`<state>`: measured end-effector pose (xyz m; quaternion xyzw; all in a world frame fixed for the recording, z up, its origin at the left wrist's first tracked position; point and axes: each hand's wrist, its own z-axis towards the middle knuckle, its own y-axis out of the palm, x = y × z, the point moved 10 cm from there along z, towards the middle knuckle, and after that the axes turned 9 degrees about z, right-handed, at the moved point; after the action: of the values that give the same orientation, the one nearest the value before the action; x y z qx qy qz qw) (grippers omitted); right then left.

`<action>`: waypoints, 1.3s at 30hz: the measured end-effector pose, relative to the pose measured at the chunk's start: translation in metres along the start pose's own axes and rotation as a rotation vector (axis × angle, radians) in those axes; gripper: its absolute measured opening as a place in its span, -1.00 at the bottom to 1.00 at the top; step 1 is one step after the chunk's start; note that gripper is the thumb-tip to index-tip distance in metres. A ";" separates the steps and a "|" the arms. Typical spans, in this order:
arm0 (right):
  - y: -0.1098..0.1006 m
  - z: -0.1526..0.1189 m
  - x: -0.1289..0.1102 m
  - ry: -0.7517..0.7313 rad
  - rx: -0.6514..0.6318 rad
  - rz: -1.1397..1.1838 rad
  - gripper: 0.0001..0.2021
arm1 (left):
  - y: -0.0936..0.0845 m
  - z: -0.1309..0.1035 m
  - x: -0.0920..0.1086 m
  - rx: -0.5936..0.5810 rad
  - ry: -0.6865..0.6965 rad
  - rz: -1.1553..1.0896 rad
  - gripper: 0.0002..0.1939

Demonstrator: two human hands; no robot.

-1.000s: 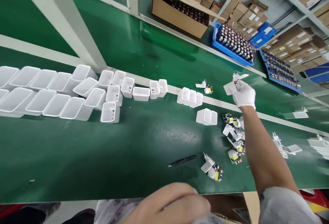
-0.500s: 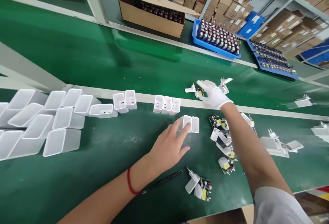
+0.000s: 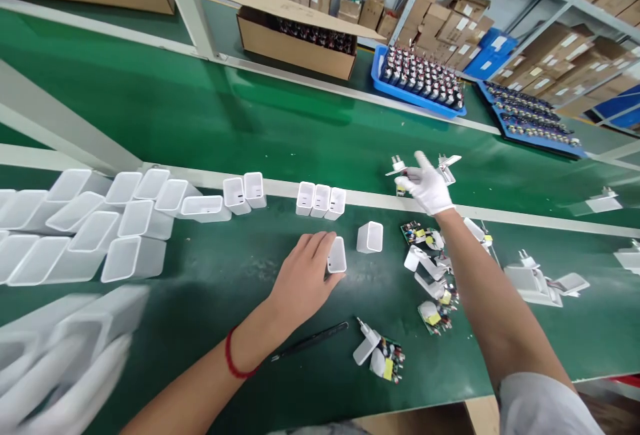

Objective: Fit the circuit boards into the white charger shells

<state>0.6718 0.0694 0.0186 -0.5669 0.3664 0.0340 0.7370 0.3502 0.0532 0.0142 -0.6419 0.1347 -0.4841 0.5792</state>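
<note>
The left hand (image 3: pixel 303 275), bare, with a red cord (image 3: pixel 233 357) at its wrist, is closed around a white case (image 3: pixel 338 256), which stands open end up on the green tabletop (image 3: pixel 220 315). The right hand (image 3: pixel 427 188), in a white glove, has its fingers spread at a plug piece (image 3: pixel 399 166) with a board (image 3: pixel 401 191) just beside it; whether it grips them I cannot tell. The two hands are apart.

Another plug piece (image 3: pixel 447 168) lies just beyond the right hand. A lone case (image 3: pixel 370 237) stands to the right of the held one, and three cases (image 3: pixel 320 200) stand side by side behind it. Nearer the body are black tweezers (image 3: pixel 313 340) and a board with a plug (image 3: pixel 387 358) — a yellow patch shows on it. More boards and white covers (image 3: pixel 435 275) lie below the right forearm.

At lower left, another person's gloved hand (image 3: pixel 65 382), blurred, is at some white cases; grouped cases (image 3: pixel 135 218) stand beyond it. Farther back are an open carton (image 3: pixel 295 48), a blue tray (image 3: pixel 420 105) of upright parts and shelved boxes (image 3: pixel 460 25) with labels — their print too small to read.
</note>
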 end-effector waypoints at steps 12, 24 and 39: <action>0.061 -0.117 -0.093 0.319 -0.150 1.265 -0.56 | -0.016 -0.120 -0.040 0.031 -0.102 -0.090 -0.41; 0.118 -0.233 -0.199 0.081 -0.220 1.300 -0.02 | -0.025 -0.149 -0.097 0.012 -0.235 -0.371 -0.38; 0.116 -0.234 -0.205 -0.006 -0.119 1.152 -0.16 | -0.057 -0.163 -0.087 0.228 -0.269 -0.178 -0.75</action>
<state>0.3509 -0.0162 0.0223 -0.3162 0.6111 0.4520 0.5677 0.1585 0.0339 0.0012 -0.6405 -0.0570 -0.4553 0.6158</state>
